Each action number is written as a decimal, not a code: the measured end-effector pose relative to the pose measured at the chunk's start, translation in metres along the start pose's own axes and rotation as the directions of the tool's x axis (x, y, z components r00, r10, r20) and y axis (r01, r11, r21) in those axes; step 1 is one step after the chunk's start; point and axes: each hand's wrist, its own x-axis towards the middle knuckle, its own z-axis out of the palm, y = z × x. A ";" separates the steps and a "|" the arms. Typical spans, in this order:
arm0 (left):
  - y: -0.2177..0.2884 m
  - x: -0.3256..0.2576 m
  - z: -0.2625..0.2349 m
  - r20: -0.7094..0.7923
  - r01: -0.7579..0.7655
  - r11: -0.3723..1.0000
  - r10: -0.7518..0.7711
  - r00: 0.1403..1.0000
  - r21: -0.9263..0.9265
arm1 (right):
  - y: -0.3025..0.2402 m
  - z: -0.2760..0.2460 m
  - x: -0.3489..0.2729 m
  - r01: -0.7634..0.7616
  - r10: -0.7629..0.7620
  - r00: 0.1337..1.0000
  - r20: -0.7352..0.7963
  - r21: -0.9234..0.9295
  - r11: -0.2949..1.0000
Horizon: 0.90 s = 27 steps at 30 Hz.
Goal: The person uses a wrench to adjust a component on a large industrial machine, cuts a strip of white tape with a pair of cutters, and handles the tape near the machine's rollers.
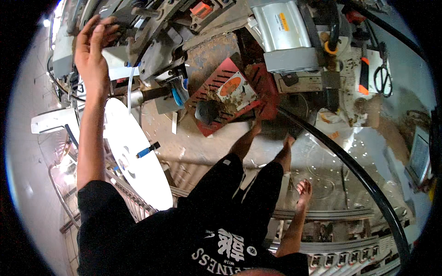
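My left hand (94,53) is raised at the far left with its fingers apart. It is beside grey machine parts (133,18), and no object shows in it; whether its fingertips touch the machine I cannot tell. My right hand (304,191) hangs low at my right side, its fingers loosely bent and nothing visible in it. Below my left forearm stands a large white disc (133,156), with a blue and black piece (147,150) across its face. Ahead of my legs lies a dirty red slotted metal box (221,80) bearing a dark round knob (206,112).
A silver cylindrical housing (282,27) is at the far middle. Scissors (381,79) and an orange-handled knife (364,76) lie at the far right. A thick black hose (354,165) arcs down the right side. Behind my right hand runs a metal rail (340,214).
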 end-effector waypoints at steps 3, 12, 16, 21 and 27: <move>-0.015 0.025 -0.008 0.023 -0.268 0.819 0.298 0.954 0.507 | 0.039 0.026 0.002 0.047 -0.101 0.980 -0.171 -0.292 0.955; -0.036 0.055 -0.030 0.166 -0.330 0.769 0.287 0.943 0.547 | 0.114 0.020 0.048 -0.041 -0.027 0.986 -0.163 -0.396 0.917; -0.048 0.055 -0.038 0.261 -0.373 0.703 0.268 0.927 0.605 | 0.111 0.028 0.042 0.131 -0.195 0.967 -0.161 -0.338 0.932; -0.047 0.060 -0.021 0.277 -0.413 0.713 0.307 0.911 0.567 | 0.110 0.031 0.051 0.108 -0.203 0.955 -0.218 -0.382 0.918; -0.049 0.046 -0.015 0.288 -0.487 0.513 0.419 0.861 0.707 | 0.056 0.155 0.032 0.173 -0.284 0.957 -0.053 -0.683 0.710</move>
